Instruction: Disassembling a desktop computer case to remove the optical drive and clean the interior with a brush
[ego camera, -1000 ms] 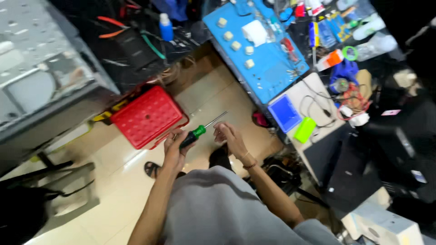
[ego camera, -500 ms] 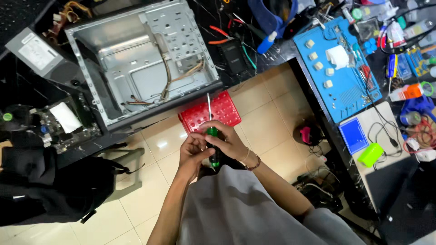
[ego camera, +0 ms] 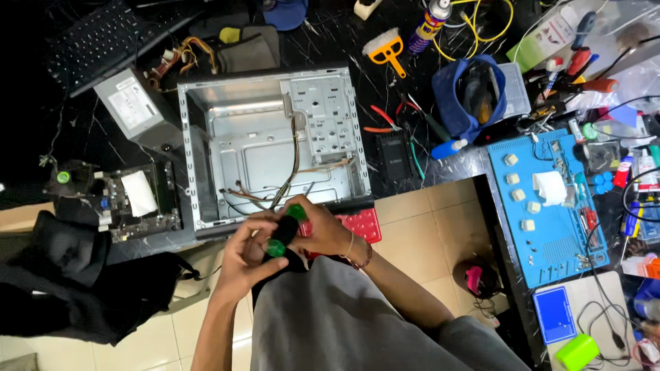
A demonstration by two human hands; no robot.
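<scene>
On the dark bench, left of the open metal computer case (ego camera: 271,148), lies a grey power supply box (ego camera: 136,110) with a white rectangular label (ego camera: 128,105) on its top face. Below it, on the motherboard (ego camera: 130,199), there is a blank white paper square (ego camera: 140,193). At the top of the bench stands 1 spray can (ego camera: 428,26) with a blue and yellow label around its body. In the upper right corner lies a flat package (ego camera: 543,40), white with a green edge. On the blue work mat (ego camera: 550,206) rests a small white paper piece (ego camera: 550,187). No screen is visible.
</scene>
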